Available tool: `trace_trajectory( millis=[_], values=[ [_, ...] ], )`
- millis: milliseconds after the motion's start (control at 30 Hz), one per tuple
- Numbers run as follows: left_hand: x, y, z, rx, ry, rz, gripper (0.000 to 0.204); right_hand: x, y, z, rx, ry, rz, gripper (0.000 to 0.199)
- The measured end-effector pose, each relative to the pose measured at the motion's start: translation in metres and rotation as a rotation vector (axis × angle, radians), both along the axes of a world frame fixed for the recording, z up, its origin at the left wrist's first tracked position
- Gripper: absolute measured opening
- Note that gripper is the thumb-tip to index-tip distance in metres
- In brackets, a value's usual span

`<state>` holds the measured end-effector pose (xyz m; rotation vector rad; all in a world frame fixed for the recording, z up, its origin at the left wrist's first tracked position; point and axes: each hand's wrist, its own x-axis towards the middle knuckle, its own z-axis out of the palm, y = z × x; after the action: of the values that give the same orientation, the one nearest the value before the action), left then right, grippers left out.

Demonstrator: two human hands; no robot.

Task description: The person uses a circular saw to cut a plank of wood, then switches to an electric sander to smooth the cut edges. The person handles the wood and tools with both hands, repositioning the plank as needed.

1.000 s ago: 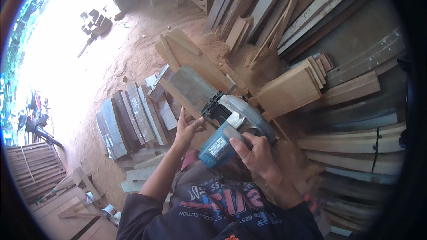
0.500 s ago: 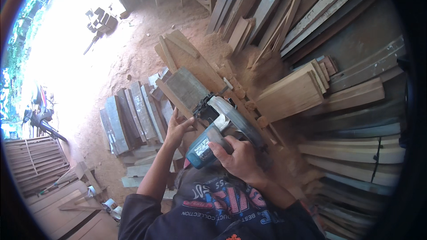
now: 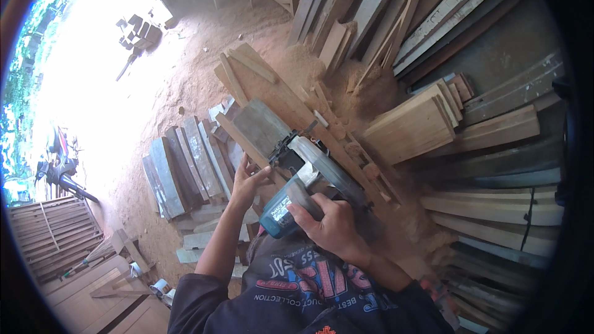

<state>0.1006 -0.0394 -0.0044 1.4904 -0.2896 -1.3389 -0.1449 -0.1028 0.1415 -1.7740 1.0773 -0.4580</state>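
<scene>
Around me is a workshop with a sandy, dusty floor (image 3: 176, 96), which turns very bright toward the opening on the left. Long planks (image 3: 337, 3) lie slanted at the upper right, side by side, probably so that they take less room. On the left there is a slatted wooden panel (image 3: 52, 229), and past it a motorbike (image 3: 60, 176). Nearer the middle, a row of weathered boards (image 3: 198, 158) lies on one side and a neat stack of pale boards (image 3: 411, 131) on the other, leaving the person space between them.

In front of the person, a wide plank (image 3: 289, 99) carries loose pale battens (image 3: 252, 65) at its far end; it seems to serve as a support. Beside it, directly ahead of the saw, is the grey-faced board (image 3: 260, 125). The teal circular saw (image 3: 308, 172) stands at the near part of this board, its motor toward the person's body.

The right hand (image 3: 334, 226) has its grip wrapped around the saw's handle, I think to bear and steer the weight. The left hand (image 3: 247, 184) is at the board's left edge, thumb apart from the fingers, perhaps for steadying; whether this grip really pinches the edge, I cannot tell.
</scene>
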Motion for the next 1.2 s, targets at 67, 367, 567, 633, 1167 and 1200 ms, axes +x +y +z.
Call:
trace_trajectory(
  millis=[67,367,567,633,1167,1200],
  values=[
    [0.001,0.0,-0.003,-0.013,0.013,0.01,0.092,0.001,0.0,0.001,0.029,0.003,0.001,0.045],
    [0.008,-0.002,-0.01,0.03,-0.01,0.026,0.104,0.01,-0.004,-0.002,-0.006,-0.015,-0.022,0.055],
    [0.015,-0.005,-0.011,0.025,-0.009,0.046,0.105,0.014,-0.006,0.001,0.041,0.034,0.013,0.043],
    [0.017,-0.005,-0.01,0.01,-0.011,0.027,0.104,0.016,-0.007,0.001,0.046,0.038,0.016,0.043],
    [0.028,-0.013,-0.005,0.014,-0.008,0.036,0.098,0.028,-0.012,0.001,0.043,0.061,0.021,0.043],
    [0.029,-0.013,-0.005,0.015,-0.01,0.039,0.098,0.029,-0.012,0.001,0.047,0.063,0.02,0.043]
  ],
)
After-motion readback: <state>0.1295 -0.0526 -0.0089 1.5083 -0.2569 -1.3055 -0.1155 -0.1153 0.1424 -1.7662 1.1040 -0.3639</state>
